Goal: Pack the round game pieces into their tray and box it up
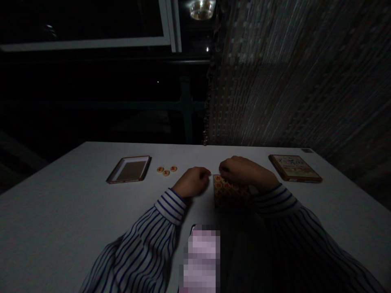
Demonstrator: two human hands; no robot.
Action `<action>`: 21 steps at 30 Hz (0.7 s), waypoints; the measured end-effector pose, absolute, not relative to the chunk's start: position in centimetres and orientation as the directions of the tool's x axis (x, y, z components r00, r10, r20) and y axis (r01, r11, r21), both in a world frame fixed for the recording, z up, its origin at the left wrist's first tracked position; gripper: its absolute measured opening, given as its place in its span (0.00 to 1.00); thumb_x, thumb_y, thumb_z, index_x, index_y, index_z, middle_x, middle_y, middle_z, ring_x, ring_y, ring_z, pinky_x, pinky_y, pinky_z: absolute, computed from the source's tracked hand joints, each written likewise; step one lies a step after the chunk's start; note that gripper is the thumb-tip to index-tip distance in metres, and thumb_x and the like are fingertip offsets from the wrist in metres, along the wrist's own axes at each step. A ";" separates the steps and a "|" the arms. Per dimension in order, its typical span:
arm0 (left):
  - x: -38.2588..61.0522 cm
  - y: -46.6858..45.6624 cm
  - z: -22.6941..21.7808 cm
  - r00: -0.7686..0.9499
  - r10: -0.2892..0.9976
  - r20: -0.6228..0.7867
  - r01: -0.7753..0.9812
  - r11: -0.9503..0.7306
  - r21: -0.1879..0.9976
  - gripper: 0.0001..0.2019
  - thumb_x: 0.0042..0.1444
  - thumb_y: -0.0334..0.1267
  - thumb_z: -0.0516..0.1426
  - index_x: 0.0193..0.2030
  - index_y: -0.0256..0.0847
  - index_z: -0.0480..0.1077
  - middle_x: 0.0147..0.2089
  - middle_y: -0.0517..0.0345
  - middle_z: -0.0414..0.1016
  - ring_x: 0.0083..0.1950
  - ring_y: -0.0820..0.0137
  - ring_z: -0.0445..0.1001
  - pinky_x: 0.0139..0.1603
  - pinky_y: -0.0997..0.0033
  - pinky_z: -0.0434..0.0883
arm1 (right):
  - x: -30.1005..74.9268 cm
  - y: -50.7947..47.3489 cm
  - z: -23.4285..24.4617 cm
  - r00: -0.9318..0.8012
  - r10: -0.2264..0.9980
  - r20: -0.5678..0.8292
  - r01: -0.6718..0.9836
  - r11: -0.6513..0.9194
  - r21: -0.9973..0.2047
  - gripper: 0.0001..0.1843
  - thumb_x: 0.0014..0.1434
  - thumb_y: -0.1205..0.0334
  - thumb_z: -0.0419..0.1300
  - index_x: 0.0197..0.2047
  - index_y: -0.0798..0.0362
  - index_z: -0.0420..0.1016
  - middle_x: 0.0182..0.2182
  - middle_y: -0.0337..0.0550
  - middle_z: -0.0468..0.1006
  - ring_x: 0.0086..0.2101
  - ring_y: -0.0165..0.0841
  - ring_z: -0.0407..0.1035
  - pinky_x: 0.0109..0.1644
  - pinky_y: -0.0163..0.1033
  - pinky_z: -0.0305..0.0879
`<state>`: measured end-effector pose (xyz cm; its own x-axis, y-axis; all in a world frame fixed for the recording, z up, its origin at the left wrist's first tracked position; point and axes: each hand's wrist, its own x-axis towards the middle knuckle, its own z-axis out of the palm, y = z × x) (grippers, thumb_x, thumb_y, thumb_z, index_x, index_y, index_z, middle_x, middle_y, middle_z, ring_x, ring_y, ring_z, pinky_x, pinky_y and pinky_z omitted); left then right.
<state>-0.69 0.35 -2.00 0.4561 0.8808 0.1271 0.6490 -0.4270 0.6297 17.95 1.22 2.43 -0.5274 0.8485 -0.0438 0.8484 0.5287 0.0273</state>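
Observation:
A box of Chinese chess pieces (225, 185) sits in front of me, its round wooden pieces with red characters packed in rows. Over its far side is my right hand (249, 174), fingers curled down at the upper left part of the box; the fingertips and anything in them are hidden. To the left of the box, my left hand (192, 182) rests near the table with its fingers bent together and the tips pointing at the box. Whatever it may hold is too dark to make out. Three loose chess pieces (165, 173) lie beyond my left hand.
On the white table (76, 203), an open shallow tray or lid (131, 171) lies at left and a printed box lid (295, 167) at right. A phone-like object (201, 260), blurred out, is at the near edge. A bead curtain (259, 81) hangs behind.

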 end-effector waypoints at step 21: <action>-1.5 0.2 0.0 0.309 0.907 0.287 0.699 -0.421 0.578 0.11 0.52 0.37 0.50 0.36 0.39 0.72 0.35 0.55 0.76 0.36 0.68 0.72 0.38 0.71 0.66 | 17.8 0.1 5.5 -0.469 0.865 0.177 0.883 0.458 0.104 0.17 0.60 0.59 0.44 0.36 0.55 0.73 0.32 0.47 0.77 0.33 0.35 0.69 0.33 0.36 0.56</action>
